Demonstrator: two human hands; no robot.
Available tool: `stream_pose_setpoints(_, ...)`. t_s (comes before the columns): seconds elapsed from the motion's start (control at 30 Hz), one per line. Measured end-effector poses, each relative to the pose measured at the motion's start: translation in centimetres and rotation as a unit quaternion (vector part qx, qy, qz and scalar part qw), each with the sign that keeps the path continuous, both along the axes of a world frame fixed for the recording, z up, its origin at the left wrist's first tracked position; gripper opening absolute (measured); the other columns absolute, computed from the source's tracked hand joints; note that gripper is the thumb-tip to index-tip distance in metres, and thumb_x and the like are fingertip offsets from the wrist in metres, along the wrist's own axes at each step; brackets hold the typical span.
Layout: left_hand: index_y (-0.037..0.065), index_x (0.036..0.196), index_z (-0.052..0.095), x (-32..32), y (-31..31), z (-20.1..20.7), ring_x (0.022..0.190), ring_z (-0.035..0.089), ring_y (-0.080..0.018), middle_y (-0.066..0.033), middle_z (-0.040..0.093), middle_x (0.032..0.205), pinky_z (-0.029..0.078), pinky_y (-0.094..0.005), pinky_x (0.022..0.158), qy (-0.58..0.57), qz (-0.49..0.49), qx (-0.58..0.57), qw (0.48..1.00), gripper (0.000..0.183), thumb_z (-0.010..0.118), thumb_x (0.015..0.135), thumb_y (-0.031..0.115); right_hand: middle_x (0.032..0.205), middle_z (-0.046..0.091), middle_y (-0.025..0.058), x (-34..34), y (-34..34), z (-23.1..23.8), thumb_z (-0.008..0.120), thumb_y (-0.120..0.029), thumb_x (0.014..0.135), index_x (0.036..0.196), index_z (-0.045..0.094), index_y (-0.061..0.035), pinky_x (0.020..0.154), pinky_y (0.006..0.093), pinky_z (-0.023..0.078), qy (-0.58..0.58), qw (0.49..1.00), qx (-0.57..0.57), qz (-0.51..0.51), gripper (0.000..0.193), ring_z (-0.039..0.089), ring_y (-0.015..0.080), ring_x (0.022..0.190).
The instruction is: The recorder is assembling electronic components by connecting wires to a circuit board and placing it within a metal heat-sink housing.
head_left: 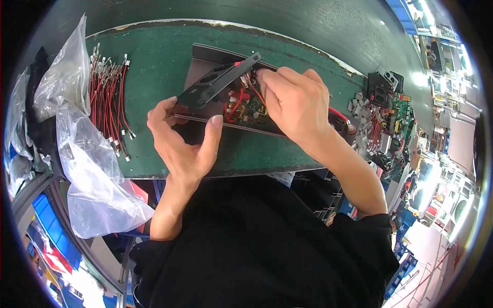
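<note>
A long dark metal housing [205, 61] lies on the green table mat [154, 61], with a green circuit board [251, 110] and red wires inside it. A black end panel [218, 79] with socket cut-outs is tilted up over the housing. My left hand [179, 141] grips the near edge of the housing, thumb on its rim. Over the board, my right hand [295, 105] has its fingertips pinched on a red wire terminal [251, 79] beside the panel.
A bundle of red wires with metal terminals [108, 92] lies at the left of the mat. Clear plastic bags [82, 154] hang off the left edge. Loose boards, metal clips and black sockets [382, 110] are piled at the right.
</note>
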State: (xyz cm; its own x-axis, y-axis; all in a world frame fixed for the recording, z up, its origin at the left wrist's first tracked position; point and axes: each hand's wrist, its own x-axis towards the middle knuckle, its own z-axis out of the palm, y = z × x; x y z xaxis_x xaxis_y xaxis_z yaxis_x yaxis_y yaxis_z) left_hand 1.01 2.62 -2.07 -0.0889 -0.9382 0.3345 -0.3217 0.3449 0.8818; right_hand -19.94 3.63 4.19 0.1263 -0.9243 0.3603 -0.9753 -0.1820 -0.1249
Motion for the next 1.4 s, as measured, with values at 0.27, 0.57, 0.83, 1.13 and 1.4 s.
stream_pose_setpoints(0.27, -0.008, 0.126, 0.043, 0.1, 0.0, 0.3, 0.084, 0.06, -0.0234, -0.0187, 0.052, 0.107, 0.051, -0.0344, 0.072, 0.004, -0.001, 0.01, 1.0, 0.069, 0.084, 0.08, 0.024, 0.072, 0.066, 0.0013, 0.0, 0.2, 0.0, 0.075, -0.009, 0.081, 0.089, 0.072, -0.0103, 0.055, 0.0339, 0.039, -0.027, 1.0, -0.004, -0.007, 0.008, 0.056, 0.0226, 0.056)
stream_pose_setpoints(0.57, -0.008, 0.126, 0.044, 0.2, 0.0, 0.1, 0.085, 0.058, -0.0236, -0.0185, 0.052, 0.107, 0.049, -0.0346, 0.074, -0.018, -0.001, 0.016, 1.0, 0.071, 0.084, 0.08, 0.027, 0.071, 0.063, 0.0013, 0.0, 0.2, -0.1, 0.075, -0.008, 0.079, 0.09, 0.072, -0.0105, 0.055, 0.0339, 0.038, -0.001, 1.0, 0.007, 0.002, 0.011, 0.056, 0.022, 0.055)
stream_pose_setpoints(0.83, -0.009, 0.126, 0.044, 0.4, 0.1, 0.2, 0.088, 0.057, -0.0229, -0.0187, 0.051, 0.109, 0.048, -0.0345, 0.076, -0.034, 0.0, 0.009, 0.999, 0.07, 0.083, 0.081, 0.028, 0.069, 0.06, 0.001, 0.4, 0.0, -0.1, 0.074, -0.008, 0.079, 0.092, 0.071, -0.0106, 0.055, 0.0335, 0.037, 0.005, 1.0, -0.002, 0.005, 0.014, 0.053, 0.0218, 0.054)
stream_pose_setpoints(1.13, -0.008, 0.128, 0.044, 0.2, 0.1, 0.1, 0.085, 0.057, -0.0205, -0.0173, 0.051, 0.109, 0.048, -0.0332, 0.074, 0.009, 0.004, 0.048, 0.999, 0.065, 0.08, 0.084, 0.024, 0.07, 0.057, 0.0006, 0.5, 0.0, -0.3, 0.071, -0.008, 0.078, 0.094, 0.072, -0.0118, 0.056, 0.033, 0.038, 0.02, 1.0, 0.01, -0.006, 0.017, 0.054, 0.0221, 0.057)
stream_pose_setpoints(1.4, -0.009, 0.13, 0.043, 0.0, 0.4, -0.2, 0.091, 0.056, -0.0236, -0.0184, 0.05, 0.109, 0.048, -0.0372, 0.079, 0.028, 0.032, 0.036, 0.998, 0.066, 0.079, 0.085, 0.023, 0.087, 0.067, 0.0072, -1.8, 2.7, 5.4, 0.085, -0.014, 0.078, 0.099, 0.071, -0.0063, 0.068, 0.032, 0.05, -0.012, 0.996, -0.052, -0.067, 0.026, 0.061, 0.0212, 0.071)
